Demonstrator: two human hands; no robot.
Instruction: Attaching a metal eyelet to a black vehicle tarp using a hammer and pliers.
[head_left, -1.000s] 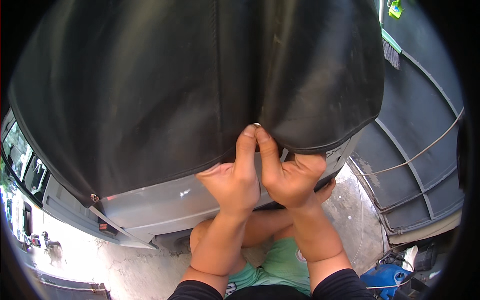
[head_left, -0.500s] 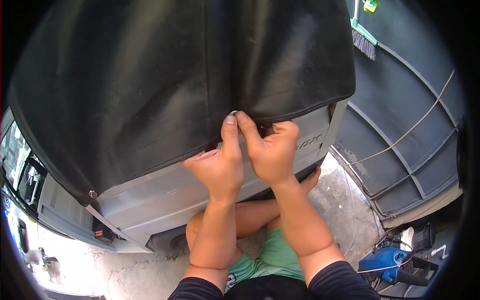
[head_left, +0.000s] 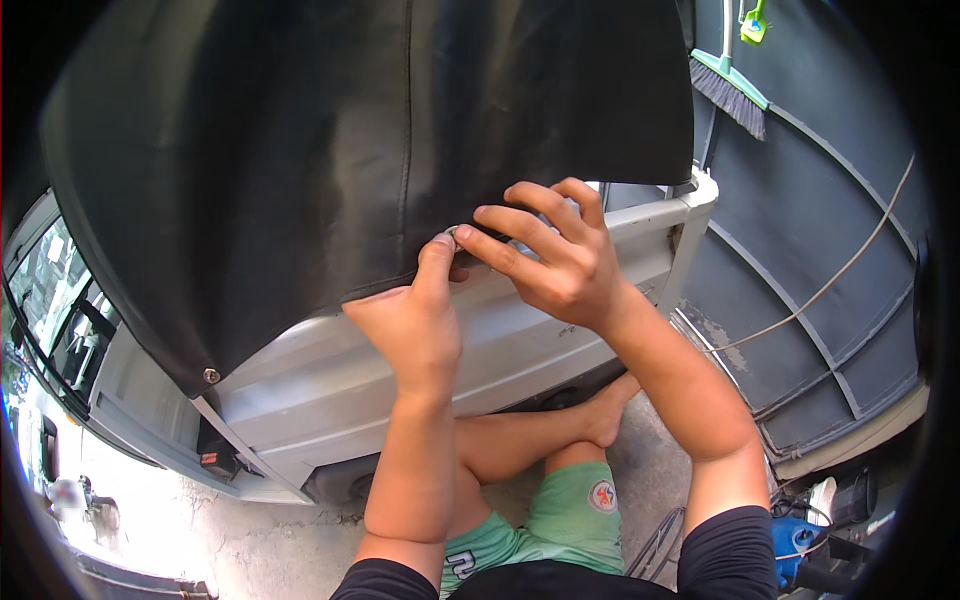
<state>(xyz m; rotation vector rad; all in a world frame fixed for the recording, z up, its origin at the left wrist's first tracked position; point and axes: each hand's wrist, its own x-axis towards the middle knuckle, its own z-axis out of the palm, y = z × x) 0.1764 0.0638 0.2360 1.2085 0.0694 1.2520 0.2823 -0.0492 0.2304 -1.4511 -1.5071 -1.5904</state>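
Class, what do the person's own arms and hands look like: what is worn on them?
Short black sleeves end above the elbows. The left hand and right hand are gloveless, with no watch or bracelet showing. No ring shows on the visible fingers.

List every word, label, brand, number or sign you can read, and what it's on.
Green shorts, left side: white printed mark, not copied here.
Green shorts, right side: round badge; any lettering is too small to read.
Grey vehicle panel: small dark mark, too blurred to read.
Black cover: no lettering visible.
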